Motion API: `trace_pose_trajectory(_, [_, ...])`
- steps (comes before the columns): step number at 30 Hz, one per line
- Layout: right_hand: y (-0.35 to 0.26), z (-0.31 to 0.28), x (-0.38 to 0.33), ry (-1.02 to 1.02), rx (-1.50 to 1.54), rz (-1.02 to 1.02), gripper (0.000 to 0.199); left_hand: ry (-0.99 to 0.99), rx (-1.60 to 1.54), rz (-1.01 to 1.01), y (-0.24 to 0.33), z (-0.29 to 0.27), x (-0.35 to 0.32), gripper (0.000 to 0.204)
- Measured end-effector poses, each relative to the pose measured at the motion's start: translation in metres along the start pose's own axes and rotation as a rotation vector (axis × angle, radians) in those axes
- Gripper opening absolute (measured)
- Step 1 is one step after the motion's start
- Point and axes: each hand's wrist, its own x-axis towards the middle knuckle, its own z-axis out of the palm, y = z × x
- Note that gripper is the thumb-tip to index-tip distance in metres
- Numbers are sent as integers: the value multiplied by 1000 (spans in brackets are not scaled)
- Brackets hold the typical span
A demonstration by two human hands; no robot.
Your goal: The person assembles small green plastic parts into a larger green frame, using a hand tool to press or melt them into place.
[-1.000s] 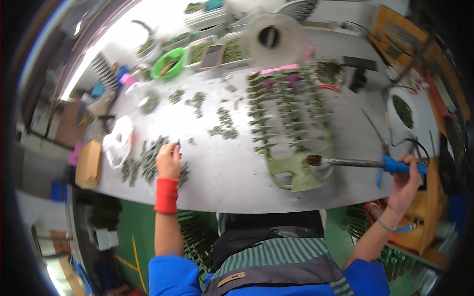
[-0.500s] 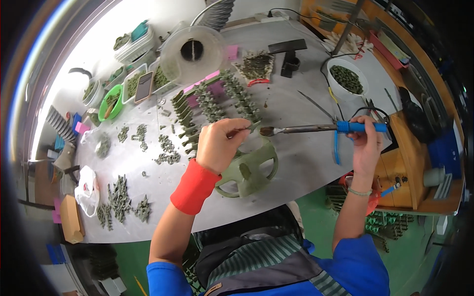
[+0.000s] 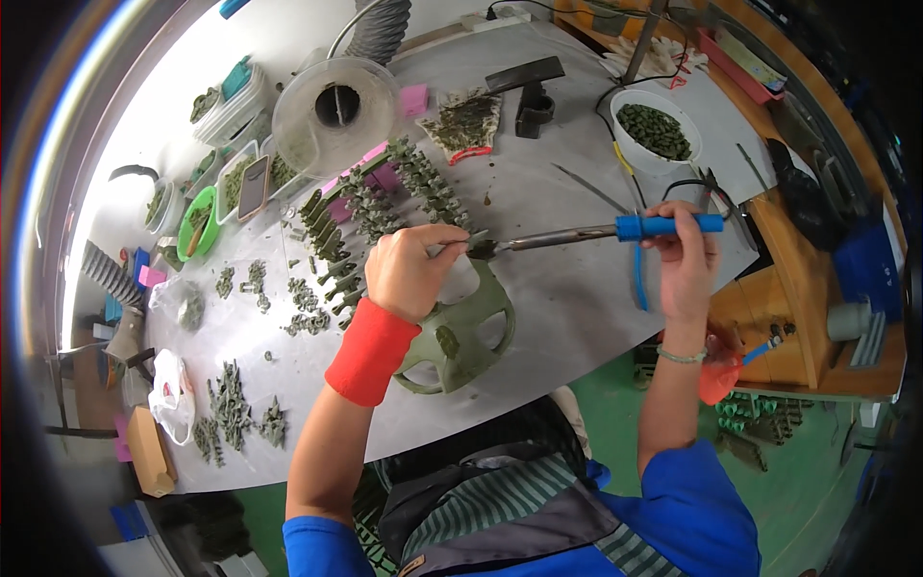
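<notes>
My left hand [image 3: 413, 269], with a red wristband, pinches a small green wax piece [image 3: 480, 235] between thumb and fingertips. In my right hand [image 3: 687, 264] is a soldering iron [image 3: 663, 227] with a blue handle and a metal shaft, held level and pointing left. Its dark tip is at the small piece; whether they touch I cannot tell. Just below the hands, a larger green wax part [image 3: 468, 337] with rounded openings lies on the table, partly hidden by my left hand. Beyond my left hand stand rows of small green wax pieces [image 3: 428, 183].
Loose green pieces [image 3: 231, 404] lie on the grey table [image 3: 567, 317]. At the back are a clear funnel-shaped hood [image 3: 288, 111], a phone [image 3: 254, 188] and a green bowl [image 3: 197, 236]. A white bowl of green pellets [image 3: 654, 135] and a thin metal tool [image 3: 591, 189] are at right.
The iron has moved left and its tip has come up to the small piece by my left fingertips. The whole view has shifted slightly.
</notes>
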Motion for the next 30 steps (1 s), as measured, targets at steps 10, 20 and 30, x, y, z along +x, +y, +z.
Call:
trace_pose_trajectory(10, [-25, -55, -1, 102, -71, 54, 24, 142, -241, 71, -25, -45, -30, 20])
trace_pose_trajectory(20, [-19, -48, -10, 49, -37, 58, 21, -24, 686, -549, -190, -158, -245, 15])
trace_pose_trajectory(30, [-28, -41, -15, 42, -3, 67, 22, 301, 264, -575, -207, -141, -250, 17])
